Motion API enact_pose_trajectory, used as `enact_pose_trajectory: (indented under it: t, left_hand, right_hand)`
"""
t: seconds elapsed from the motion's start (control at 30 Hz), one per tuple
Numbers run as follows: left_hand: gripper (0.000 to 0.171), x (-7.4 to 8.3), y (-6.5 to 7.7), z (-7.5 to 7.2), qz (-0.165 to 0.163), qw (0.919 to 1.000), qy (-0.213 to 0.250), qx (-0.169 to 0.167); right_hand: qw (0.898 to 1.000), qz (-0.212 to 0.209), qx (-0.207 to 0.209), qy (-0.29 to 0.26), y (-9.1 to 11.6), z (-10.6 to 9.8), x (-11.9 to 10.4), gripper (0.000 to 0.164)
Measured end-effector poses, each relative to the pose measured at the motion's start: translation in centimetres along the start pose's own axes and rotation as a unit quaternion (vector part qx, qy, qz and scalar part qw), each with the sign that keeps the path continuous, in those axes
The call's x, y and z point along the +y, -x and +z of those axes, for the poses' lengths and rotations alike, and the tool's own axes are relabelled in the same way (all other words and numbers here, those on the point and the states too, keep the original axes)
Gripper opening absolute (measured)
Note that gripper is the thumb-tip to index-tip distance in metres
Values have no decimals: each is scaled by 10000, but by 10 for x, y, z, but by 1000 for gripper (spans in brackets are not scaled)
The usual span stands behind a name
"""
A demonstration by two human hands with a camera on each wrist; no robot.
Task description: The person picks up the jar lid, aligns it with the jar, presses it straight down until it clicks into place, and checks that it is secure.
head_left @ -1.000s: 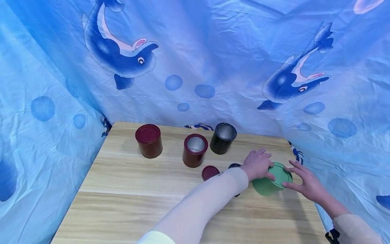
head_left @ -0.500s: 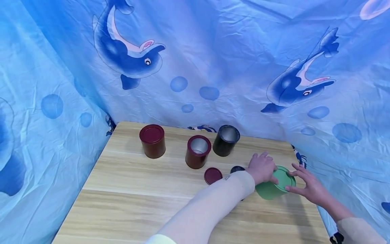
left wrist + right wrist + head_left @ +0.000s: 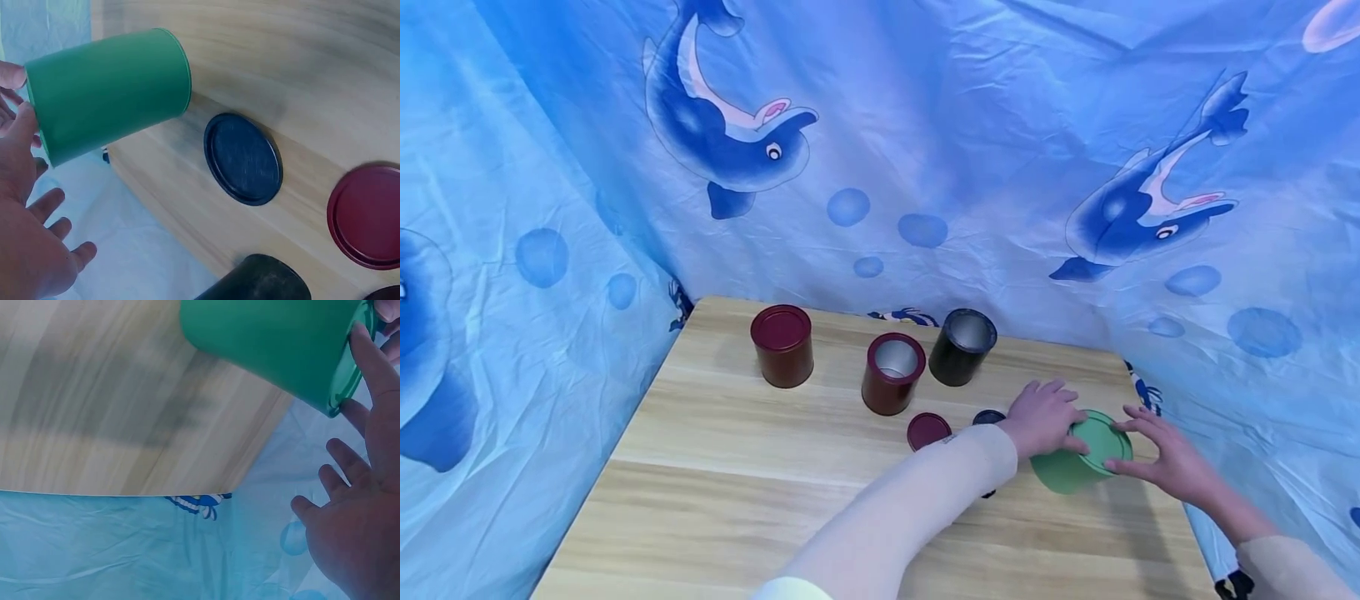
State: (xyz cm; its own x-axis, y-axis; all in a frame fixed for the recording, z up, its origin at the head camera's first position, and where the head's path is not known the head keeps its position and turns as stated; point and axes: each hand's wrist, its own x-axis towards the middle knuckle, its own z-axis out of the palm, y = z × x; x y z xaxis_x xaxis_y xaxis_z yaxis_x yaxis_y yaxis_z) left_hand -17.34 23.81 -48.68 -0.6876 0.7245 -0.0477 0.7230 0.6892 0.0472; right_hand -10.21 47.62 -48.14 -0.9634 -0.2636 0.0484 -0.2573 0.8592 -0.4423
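A green can [image 3: 1060, 473] with a green lid [image 3: 1101, 447] on top stands on the right part of the table. My left hand [image 3: 1042, 421] grips the lid's rim from the left, thumb and fingers at its edge. From the right, my right hand [image 3: 1171, 457] holds the opposite edge between thumb and fingers. In the left wrist view the can's smooth side [image 3: 112, 90] shows, and the lid end is partly behind the fingers. The right wrist view shows the lid's edge [image 3: 351, 362] under the thumb and forefinger, the other fingers spread off it.
Left of the hands lie a maroon lid [image 3: 928, 430] and a black lid [image 3: 988, 417], partly covered by the left arm. Behind them stand an open black can [image 3: 953, 358] and an open maroon can [image 3: 887, 393]. A lidded maroon can [image 3: 784, 358] is farther left. Blue cloth [image 3: 880, 125] surrounds the table.
The head view has shifted slightly, so everything sits a little farther right. Both hands keep their places on the green can's lid, and nothing else visibly moved.
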Motion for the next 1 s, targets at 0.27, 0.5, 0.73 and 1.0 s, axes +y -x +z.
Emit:
enact_pose_trajectory:
  t: [0.27, 0.5, 0.73, 1.0]
  left_hand:
    - [67, -30, 15, -18, 229, 9991, -18, 358]
    - [66, -66, 44, -47, 187, 9991, -25, 387]
    - [66, -101, 75, -57, -107, 9992, 40, 391]
    - [73, -124, 114, -57, -371, 9986, 10, 375]
  right_hand:
    - [9990, -248, 5, 371, -15, -15, -18, 62]
    - [9965, -623, -215, 523, -39, -22, -57, 62]
    - [9884, -1348, -124, 693, -62, -12, -87, 63]
    - [9879, -1343, -369, 683, -76, -2, -106, 68]
